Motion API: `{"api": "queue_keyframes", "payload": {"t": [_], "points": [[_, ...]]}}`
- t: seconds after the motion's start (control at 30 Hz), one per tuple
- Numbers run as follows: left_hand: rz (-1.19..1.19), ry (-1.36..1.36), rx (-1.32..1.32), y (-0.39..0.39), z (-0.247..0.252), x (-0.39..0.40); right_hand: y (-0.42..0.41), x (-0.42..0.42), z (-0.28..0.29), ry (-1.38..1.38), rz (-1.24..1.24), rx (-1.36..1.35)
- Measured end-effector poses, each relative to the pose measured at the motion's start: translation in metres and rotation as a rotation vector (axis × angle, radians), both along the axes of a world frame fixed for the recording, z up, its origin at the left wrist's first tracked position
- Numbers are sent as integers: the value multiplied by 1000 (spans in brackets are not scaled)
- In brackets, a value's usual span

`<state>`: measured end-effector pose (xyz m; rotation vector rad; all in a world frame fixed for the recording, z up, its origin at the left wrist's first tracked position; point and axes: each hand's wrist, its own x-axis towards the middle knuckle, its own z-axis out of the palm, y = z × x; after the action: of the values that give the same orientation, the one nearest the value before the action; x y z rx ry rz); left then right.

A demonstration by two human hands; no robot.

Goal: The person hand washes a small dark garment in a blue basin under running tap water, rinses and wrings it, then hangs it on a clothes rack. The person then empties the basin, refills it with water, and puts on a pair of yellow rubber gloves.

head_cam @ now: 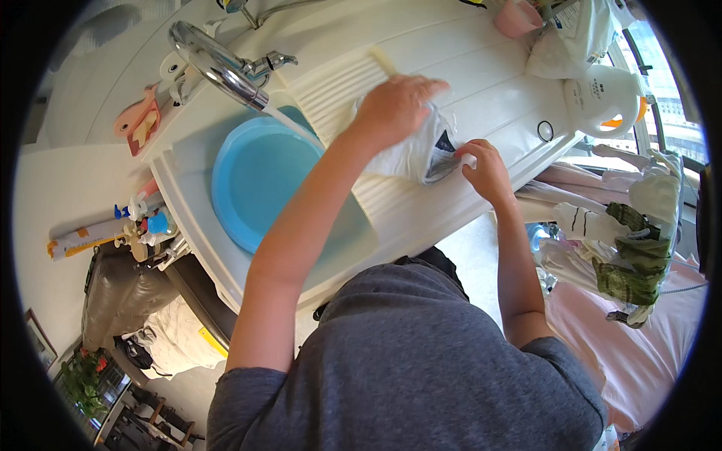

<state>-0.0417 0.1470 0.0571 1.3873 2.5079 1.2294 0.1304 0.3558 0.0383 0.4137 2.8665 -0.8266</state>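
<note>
A wet white cloth garment (pixel 401 159) with a dark patch lies partly on the ribbed washboard (pixel 333 90) of the sink unit. My left hand (pixel 397 107), slightly blurred, is over the garment's upper part, fingers stretched to the right; whether it touches the cloth is unclear. With thumb and fingers, my right hand (pixel 482 166) pinches the garment's right edge beside the dark patch. Left of the washboard, a blue plastic basin (pixel 265 180) of water sits in the sink basin (pixel 352 237). Water runs from the chrome faucet (pixel 225 70) towards the basin's right side.
A white jug with a handle (pixel 598 101), a white plastic bag (pixel 564 48) and a pink cup (pixel 516 20) stand along the far right of the counter. A dark ring (pixel 545 131) lies nearby. Laundry (pixel 632 253) hangs at right. Pump bottles (pixel 152 222) stand left of the sink.
</note>
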Motion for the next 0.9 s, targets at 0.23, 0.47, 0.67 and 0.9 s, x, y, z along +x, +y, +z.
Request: {"api": "queue_keyframes", "payload": {"t": [0.23, 0.47, 0.67, 0.9], "points": [[344, -10, -158, -36, -75, 5, -45, -20, -22, 167, -288, -77], [565, -726, 254, -114, -94, 71, -134, -74, -45, 134, -31, -459], [337, -1341, 1257, -150, -33, 70, -183, -119, -40, -152, -235, -1523], [340, -1256, 1240, -149, -24, 56, -221, -169, -20, -240, -424, -1873]]}}
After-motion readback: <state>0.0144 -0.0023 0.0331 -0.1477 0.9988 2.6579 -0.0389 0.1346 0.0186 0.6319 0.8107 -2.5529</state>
